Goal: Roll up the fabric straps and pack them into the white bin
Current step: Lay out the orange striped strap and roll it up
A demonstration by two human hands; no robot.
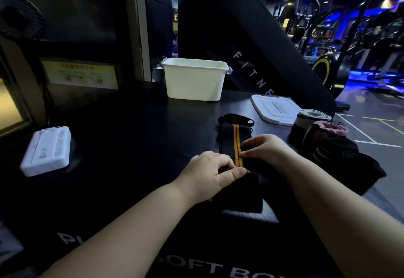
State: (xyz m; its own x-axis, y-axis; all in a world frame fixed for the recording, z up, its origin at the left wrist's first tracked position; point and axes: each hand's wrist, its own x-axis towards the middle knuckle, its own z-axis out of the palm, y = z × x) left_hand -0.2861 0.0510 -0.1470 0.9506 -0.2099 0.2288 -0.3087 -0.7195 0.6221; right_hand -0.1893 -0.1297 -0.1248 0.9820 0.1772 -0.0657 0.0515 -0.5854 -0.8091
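Note:
A black fabric strap with two orange stripes (237, 140) lies flat on the dark padded box top, running away from me. Its near end is rolled into a thick fold. My left hand (213, 168) pinches that rolled end with thumb and curled fingers. My right hand (265, 148) curls its fingers over the roll's right side. The white bin (194, 82) stands open at the back, apart from both hands. Several other straps (328, 140), grey, pink and black, lie piled to the right.
The bin's white lid (276, 108) lies flat right of the bin. A white rectangular pack (47, 151) sits at the left. The box's right edge drops to the gym floor. A black fitness machine (251, 37) rises behind the bin.

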